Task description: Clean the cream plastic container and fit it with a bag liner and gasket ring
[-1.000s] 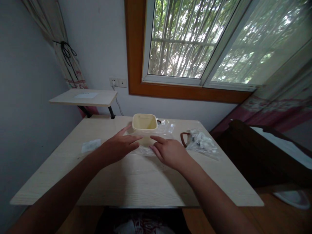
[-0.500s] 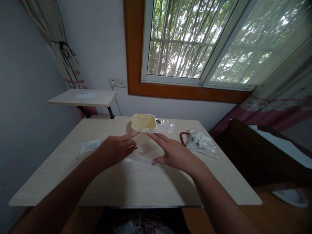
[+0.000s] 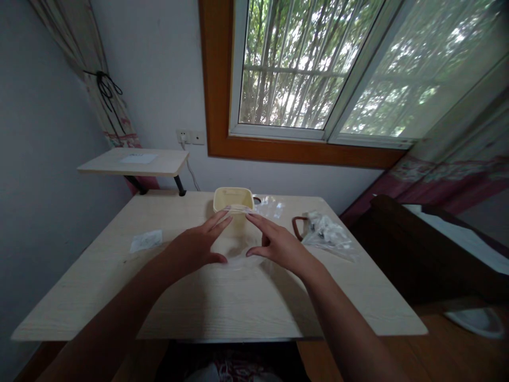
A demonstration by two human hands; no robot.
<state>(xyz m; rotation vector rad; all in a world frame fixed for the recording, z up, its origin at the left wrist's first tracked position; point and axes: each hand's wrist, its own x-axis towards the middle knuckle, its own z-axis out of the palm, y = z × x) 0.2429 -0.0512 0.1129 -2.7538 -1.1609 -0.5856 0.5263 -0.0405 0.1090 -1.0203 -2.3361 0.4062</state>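
Note:
My left hand [image 3: 194,245] and my right hand [image 3: 280,245] face each other over the middle of the table, fingers pointing forward and thumbs held apart from them. Between them is a clear plastic bag [image 3: 238,261], thin and hard to see, with its upper edge at my fingertips and its lower edge near my thumbs. Both hands grip it at the sides. Just beyond my fingertips stands a pale yellow open box [image 3: 233,195], its front partly covered by the see-through plastic.
On the right of the table [image 3: 238,313] lies a clear bag of white items [image 3: 328,233], beside a brown loop handle [image 3: 297,227]. A flat clear packet [image 3: 146,241] is at left. Crumpled clear plastic [image 3: 271,206] lies behind my right hand. A raised shelf [image 3: 159,163] stands back left.
My left thumb has moved down and away from its fingers, and my right thumb has risen slightly. The plastic between my hands has shifted. The box stays in place.

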